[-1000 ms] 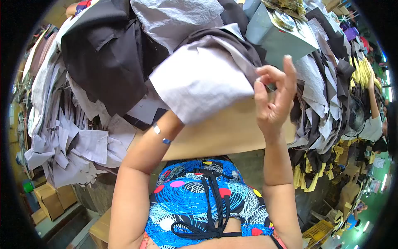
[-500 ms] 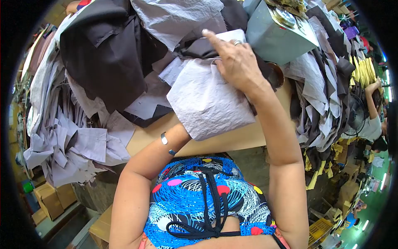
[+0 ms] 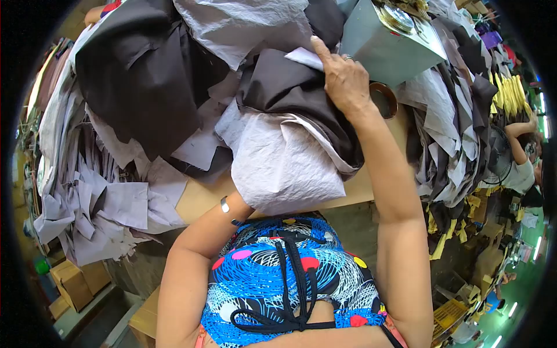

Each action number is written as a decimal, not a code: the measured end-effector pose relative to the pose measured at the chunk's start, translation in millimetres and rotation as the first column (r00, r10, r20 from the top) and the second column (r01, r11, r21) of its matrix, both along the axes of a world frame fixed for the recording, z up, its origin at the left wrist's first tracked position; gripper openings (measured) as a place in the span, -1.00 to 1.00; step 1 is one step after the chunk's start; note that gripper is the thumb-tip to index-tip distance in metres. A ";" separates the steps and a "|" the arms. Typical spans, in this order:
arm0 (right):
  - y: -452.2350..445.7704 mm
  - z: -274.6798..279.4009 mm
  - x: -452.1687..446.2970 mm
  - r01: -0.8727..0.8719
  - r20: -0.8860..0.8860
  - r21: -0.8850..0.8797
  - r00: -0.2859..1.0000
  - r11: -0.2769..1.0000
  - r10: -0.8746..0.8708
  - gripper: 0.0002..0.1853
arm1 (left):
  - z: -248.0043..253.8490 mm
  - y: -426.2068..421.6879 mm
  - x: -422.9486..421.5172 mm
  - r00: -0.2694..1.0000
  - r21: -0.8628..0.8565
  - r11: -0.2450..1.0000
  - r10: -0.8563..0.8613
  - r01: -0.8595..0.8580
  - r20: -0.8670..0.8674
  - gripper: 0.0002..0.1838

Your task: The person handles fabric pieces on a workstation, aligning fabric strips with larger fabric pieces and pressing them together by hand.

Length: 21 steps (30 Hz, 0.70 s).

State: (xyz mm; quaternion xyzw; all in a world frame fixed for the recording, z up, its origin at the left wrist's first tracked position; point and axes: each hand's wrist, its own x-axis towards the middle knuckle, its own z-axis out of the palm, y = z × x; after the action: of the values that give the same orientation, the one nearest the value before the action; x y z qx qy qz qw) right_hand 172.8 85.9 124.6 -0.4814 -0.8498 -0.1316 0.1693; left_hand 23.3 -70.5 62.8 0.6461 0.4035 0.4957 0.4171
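Note:
A pale lilac-grey piece of fabric (image 3: pixel 284 162) with dark brown cloth (image 3: pixel 284 81) folded over its far part lies in front of me. My left hand is hidden beneath the pale fabric; only the left wrist (image 3: pixel 245 200) shows, with a metal cuff bracelet (image 3: pixel 224 204). At the upper right edge of the dark cloth is my right hand (image 3: pixel 346 81), wearing a ring. Its index finger points away alongside a small pale flap (image 3: pixel 306 57), while the other fingers are bent and partly hidden at the cloth. They appear closed on its edge.
Dark cloth (image 3: pixel 142 81) and pale pieces (image 3: pixel 125 203) are heaped on the left of the tan table (image 3: pixel 200 197). A grey-green metal box (image 3: pixel 389 49) stands at the back right, near a brown ring-shaped object (image 3: pixel 384 100). More fabric (image 3: pixel 441 116) hangs right; a co-worker's arm (image 3: pixel 519 136) shows beyond.
My right hand has moved right and slightly back from over the pale fabric. More of the dark cloth now lies exposed and spread. The pale fabric and left wrist have shifted slightly nearer me.

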 end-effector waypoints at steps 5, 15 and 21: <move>-18.5 48.5 37.3 0.174 -0.376 -0.024 0.911 0.984 -0.170 -0.38 | -8.7 -12.6 -35.3 0.989 0.027 0.995 0.103 -0.101 -0.103 -0.32; -95.0 42.5 106.9 -0.025 -0.994 -0.091 -0.066 0.996 -0.092 -0.09 | -55.3 -44.8 -152.0 0.766 0.262 0.893 0.448 -0.365 -0.460 -0.28; -125.4 12.5 120.4 0.163 -0.838 -0.396 0.339 0.904 -0.428 -0.01 | -15.4 -29.6 -187.2 0.863 -0.240 0.834 0.504 -0.497 -0.037 -0.55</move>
State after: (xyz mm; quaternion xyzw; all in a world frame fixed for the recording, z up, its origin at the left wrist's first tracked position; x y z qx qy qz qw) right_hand 293.2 -39.5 137.1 -0.6372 -0.5234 0.2282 0.5177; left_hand -163.9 -100.0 47.4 0.4557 0.6097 0.5436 0.3537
